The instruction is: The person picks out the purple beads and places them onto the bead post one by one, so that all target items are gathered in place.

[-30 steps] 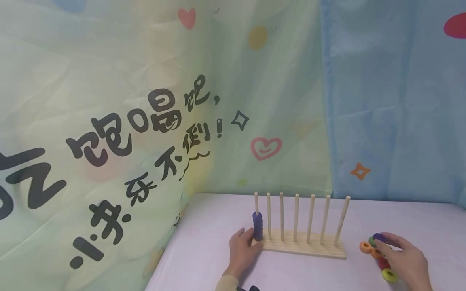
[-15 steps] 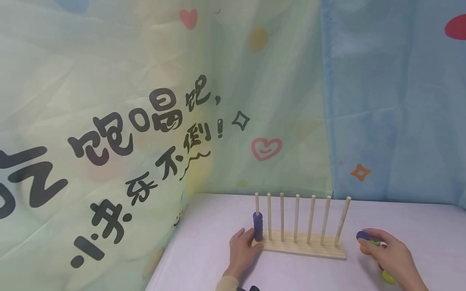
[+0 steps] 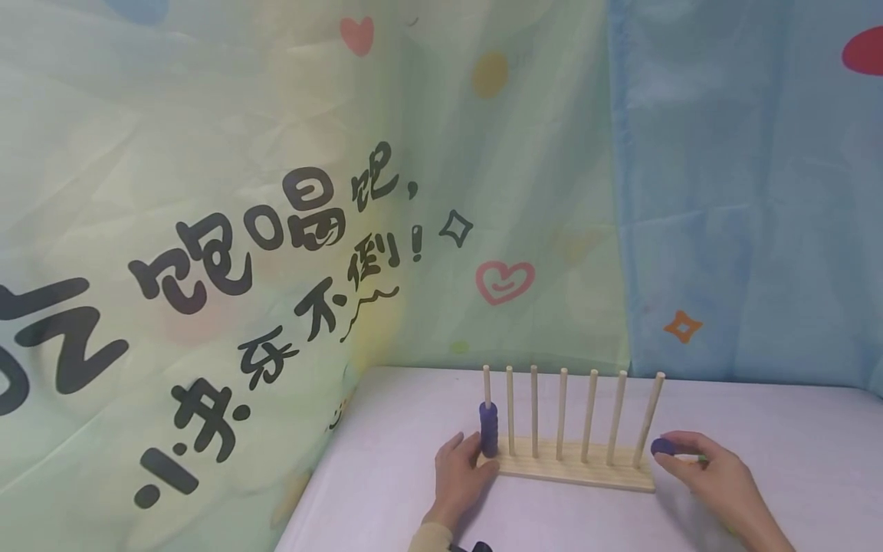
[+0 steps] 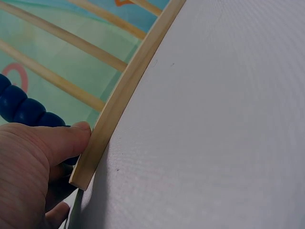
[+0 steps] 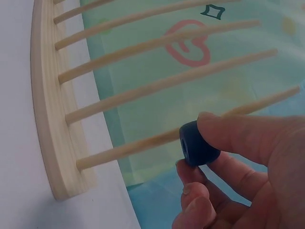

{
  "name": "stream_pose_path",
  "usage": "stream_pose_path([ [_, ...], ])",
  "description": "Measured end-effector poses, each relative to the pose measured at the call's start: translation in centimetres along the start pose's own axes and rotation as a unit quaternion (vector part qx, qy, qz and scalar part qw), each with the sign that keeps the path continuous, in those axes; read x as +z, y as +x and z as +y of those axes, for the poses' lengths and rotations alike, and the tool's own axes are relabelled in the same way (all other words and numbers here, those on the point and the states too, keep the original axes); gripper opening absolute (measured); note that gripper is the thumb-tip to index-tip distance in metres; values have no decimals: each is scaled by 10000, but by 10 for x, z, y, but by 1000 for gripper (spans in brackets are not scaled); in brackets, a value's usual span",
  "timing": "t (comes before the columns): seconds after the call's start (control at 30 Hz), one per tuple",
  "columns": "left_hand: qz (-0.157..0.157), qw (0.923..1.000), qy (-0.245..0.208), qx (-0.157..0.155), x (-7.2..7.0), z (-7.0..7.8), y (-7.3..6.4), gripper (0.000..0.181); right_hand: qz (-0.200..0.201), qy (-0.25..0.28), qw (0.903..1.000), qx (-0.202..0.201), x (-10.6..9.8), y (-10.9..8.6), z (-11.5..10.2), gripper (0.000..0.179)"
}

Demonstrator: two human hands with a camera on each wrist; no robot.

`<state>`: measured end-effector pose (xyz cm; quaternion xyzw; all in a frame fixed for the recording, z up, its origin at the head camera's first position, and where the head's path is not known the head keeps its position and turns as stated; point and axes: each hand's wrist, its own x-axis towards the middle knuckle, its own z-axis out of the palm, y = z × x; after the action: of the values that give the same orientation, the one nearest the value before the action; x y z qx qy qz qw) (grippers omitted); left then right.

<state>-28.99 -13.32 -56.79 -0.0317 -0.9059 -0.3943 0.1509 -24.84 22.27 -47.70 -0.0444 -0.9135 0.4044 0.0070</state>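
A wooden peg stand (image 3: 576, 474) with several upright pegs stands on the table. Stacked blue-purple beads (image 3: 488, 429) sit on its leftmost peg, and the other pegs are bare. My left hand (image 3: 458, 474) holds the left end of the base, its thumb (image 4: 71, 140) along the edge in the left wrist view. Between thumb and fingers, my right hand (image 3: 713, 475) pinches one blue bead (image 5: 198, 145) beside the rightmost peg (image 5: 143, 145). In the right wrist view the bead's hole faces the base side, and the bead appears off the peg.
The loose coloured beads lie mostly hidden behind the right hand; only a sliver of a green bead (image 3: 702, 458) shows. A white cloth covers the table (image 3: 552, 521). Printed fabric (image 3: 524, 192) hangs behind and at the left.
My right hand has carried the blue bead leftward from the loose beads to beside the rightmost peg. The left hand and the peg stand have stayed in place.
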Motion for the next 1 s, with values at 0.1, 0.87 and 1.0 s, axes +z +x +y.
stream_pose_path([
  [0.1, -5, 10000, 0, -6, 0, 0, 0, 52, 79, -39, 9998, -201, 3, -3, -4, 68],
  [0.87, 23, 9997, 62, 217, 2, -3, 2, 49, -232, 134, 9996, -29, 42, -1, -29, 61],
  [1.0, 136, 9993, 89, 338, 1, -4, 2, 49, -263, 177, 9992, -236, 54, -3, -40, 53],
])
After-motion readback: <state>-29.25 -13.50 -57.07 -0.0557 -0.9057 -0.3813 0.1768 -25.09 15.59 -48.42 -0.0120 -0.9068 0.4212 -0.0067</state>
